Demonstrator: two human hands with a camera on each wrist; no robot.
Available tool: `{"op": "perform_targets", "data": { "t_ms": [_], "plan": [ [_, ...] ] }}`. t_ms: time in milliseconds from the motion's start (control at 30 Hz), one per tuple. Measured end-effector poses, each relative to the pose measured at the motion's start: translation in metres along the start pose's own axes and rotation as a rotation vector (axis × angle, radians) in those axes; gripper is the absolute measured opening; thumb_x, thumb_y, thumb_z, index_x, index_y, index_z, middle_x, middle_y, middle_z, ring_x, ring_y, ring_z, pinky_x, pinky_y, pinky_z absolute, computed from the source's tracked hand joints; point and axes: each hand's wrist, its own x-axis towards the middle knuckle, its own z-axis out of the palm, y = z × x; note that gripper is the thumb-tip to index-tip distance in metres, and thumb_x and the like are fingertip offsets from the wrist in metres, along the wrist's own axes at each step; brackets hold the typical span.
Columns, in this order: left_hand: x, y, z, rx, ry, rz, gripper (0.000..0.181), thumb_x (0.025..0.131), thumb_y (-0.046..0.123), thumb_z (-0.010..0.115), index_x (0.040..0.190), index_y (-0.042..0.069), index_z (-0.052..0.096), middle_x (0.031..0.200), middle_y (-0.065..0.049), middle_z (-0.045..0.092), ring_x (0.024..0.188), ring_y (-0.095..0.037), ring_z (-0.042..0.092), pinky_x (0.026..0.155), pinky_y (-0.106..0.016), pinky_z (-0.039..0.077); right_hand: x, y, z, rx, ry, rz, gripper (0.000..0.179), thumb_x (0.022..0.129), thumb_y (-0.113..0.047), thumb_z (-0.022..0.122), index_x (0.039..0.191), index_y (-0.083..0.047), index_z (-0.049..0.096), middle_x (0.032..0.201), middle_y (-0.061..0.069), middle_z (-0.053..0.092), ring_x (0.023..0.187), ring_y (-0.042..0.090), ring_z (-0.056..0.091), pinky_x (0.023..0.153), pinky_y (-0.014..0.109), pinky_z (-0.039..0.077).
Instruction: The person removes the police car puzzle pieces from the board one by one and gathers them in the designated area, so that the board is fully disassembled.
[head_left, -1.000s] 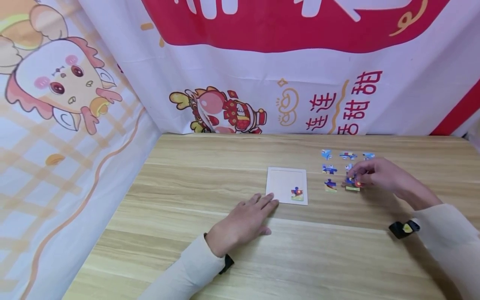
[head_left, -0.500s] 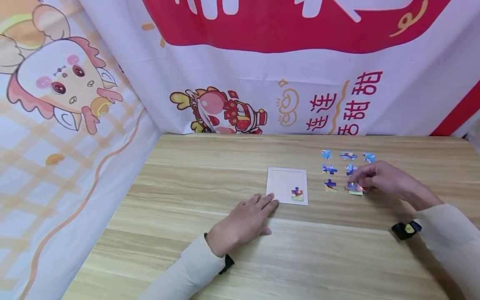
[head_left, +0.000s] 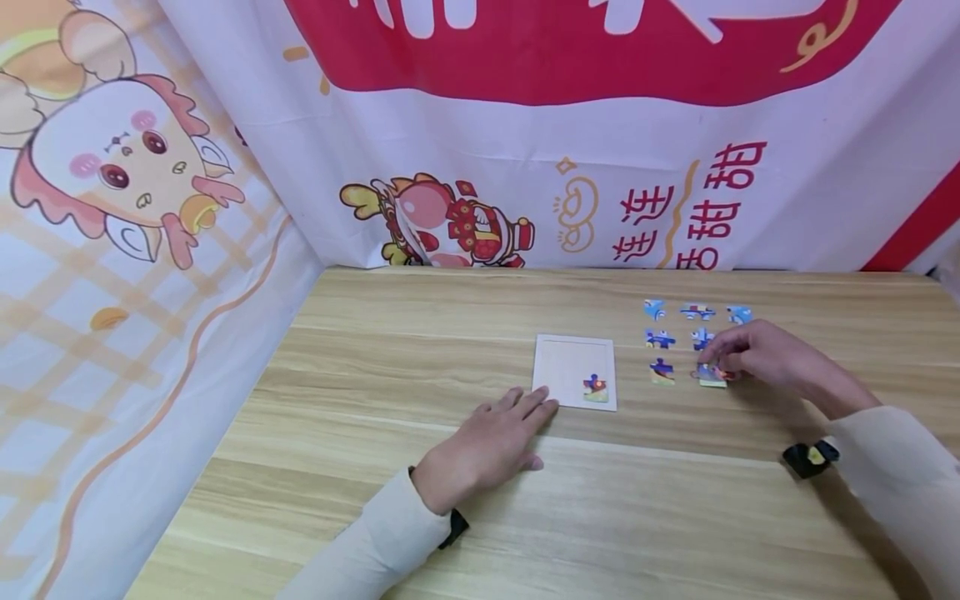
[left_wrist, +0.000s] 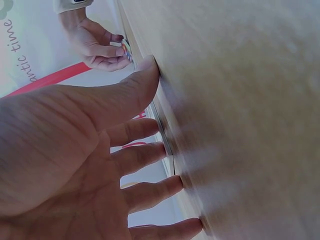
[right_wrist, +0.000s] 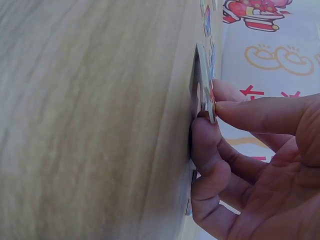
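My right hand (head_left: 761,358) pinches a colourful jigsaw piece (head_left: 712,377) between thumb and fingers at the near end of the loose pieces. In the right wrist view this piece (right_wrist: 204,77) is tilted, one edge raised close over the table, the thumb on its printed face. My left hand (head_left: 491,442) lies with fingers spread, fingertips at the near left corner of a pale puzzle tray (head_left: 558,362). One jigsaw piece (head_left: 595,388) sits in the tray's near right corner. In the left wrist view the left fingers (left_wrist: 150,194) are extended, touching tray edge and table.
Several loose pieces lie in rows right of the tray, among them a light blue corner piece (head_left: 654,310), a blue piece (head_left: 660,339) and a blue-and-yellow piece (head_left: 662,372). A printed cloth (head_left: 480,133) hangs behind the wooden table (head_left: 420,333).
My right hand has shifted the pinched piece slightly to the right and nearer, turning it so its printed face shows more. The left hand and the tray stay where they were.
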Motion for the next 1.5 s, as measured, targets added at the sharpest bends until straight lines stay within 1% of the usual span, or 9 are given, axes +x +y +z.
{"op": "perform_targets", "data": {
  "t_ms": [133,267,600,767,1033,1200,1300,1367,1500],
  "plan": [
    [0.0,0.0,0.0,0.0,0.002,0.001,0.076,0.103,0.044,0.061,0.167,0.023,0.027,0.177,0.001,0.019,0.161,-0.03,0.025,0.123,-0.057,0.038,0.001,0.0,0.001,-0.006,0.012,-0.004,0.028,0.1,0.005,0.054,0.118,0.003,0.075,0.122,0.024,0.069,0.087,0.019,0.058,0.068,0.028,0.053],
    [0.001,0.0,0.0,0.005,0.002,-0.001,0.077,0.102,0.045,0.062,0.167,0.023,0.028,0.177,0.001,0.019,0.161,-0.029,0.026,0.122,-0.056,0.039,0.001,0.0,0.001,-0.021,0.021,-0.008,0.027,0.1,0.004,0.055,0.117,0.002,0.076,0.125,0.026,0.068,0.088,0.02,0.057,0.067,0.028,0.052],
    [0.001,0.0,0.001,-0.003,-0.003,-0.004,0.076,0.103,0.044,0.061,0.167,0.023,0.027,0.177,0.001,0.019,0.162,-0.029,0.025,0.122,-0.057,0.038,0.0,-0.002,0.002,-0.019,0.027,-0.023,0.027,0.1,0.004,0.055,0.116,0.003,0.076,0.12,0.024,0.069,0.087,0.019,0.057,0.066,0.028,0.052],
    [0.001,0.0,0.002,-0.009,-0.001,-0.005,0.077,0.102,0.044,0.062,0.167,0.023,0.028,0.177,0.001,0.019,0.161,-0.03,0.025,0.123,-0.057,0.038,0.0,-0.001,0.002,-0.018,0.028,-0.014,0.026,0.1,0.004,0.055,0.116,0.004,0.076,0.118,0.023,0.069,0.086,0.02,0.058,0.066,0.028,0.053],
    [0.001,0.0,0.002,-0.011,-0.007,-0.007,0.076,0.103,0.044,0.061,0.168,0.023,0.027,0.177,0.001,0.018,0.162,-0.029,0.024,0.123,-0.056,0.038,0.0,-0.001,0.001,-0.022,0.03,0.009,0.026,0.1,0.002,0.058,0.12,0.004,0.075,0.115,0.021,0.07,0.087,0.023,0.055,0.067,0.028,0.049],
    [0.001,0.0,0.002,-0.014,-0.004,-0.007,0.076,0.103,0.044,0.061,0.167,0.023,0.027,0.177,0.001,0.018,0.162,-0.03,0.025,0.123,-0.057,0.038,0.001,-0.001,0.005,-0.034,0.039,-0.003,0.026,0.098,0.001,0.062,0.12,0.003,0.075,0.1,0.011,0.07,0.081,0.019,0.053,0.063,0.027,0.046],
    [0.002,0.0,0.002,-0.013,-0.003,-0.006,0.076,0.103,0.044,0.062,0.167,0.023,0.027,0.177,0.001,0.019,0.162,-0.03,0.025,0.122,-0.057,0.039,0.001,-0.002,0.008,-0.027,0.058,-0.003,0.026,0.096,0.002,0.062,0.119,0.003,0.075,0.094,0.007,0.068,0.078,0.018,0.052,0.061,0.027,0.044],
    [0.002,0.0,0.003,-0.012,-0.002,-0.005,0.077,0.102,0.044,0.062,0.167,0.023,0.027,0.177,0.001,0.019,0.162,-0.03,0.025,0.122,-0.057,0.039,0.001,-0.002,0.009,-0.02,0.074,-0.002,0.026,0.096,0.004,0.062,0.117,0.003,0.076,0.098,0.009,0.07,0.079,0.018,0.052,0.061,0.027,0.044],
    [0.002,0.0,0.003,-0.013,-0.001,-0.002,0.076,0.103,0.043,0.062,0.167,0.023,0.028,0.177,0.001,0.019,0.162,-0.029,0.025,0.122,-0.057,0.039,0.001,-0.002,0.011,-0.018,0.092,-0.008,0.025,0.096,0.006,0.061,0.115,0.003,0.077,0.112,0.02,0.071,0.085,0.021,0.053,0.063,0.027,0.047]
  ]
}}
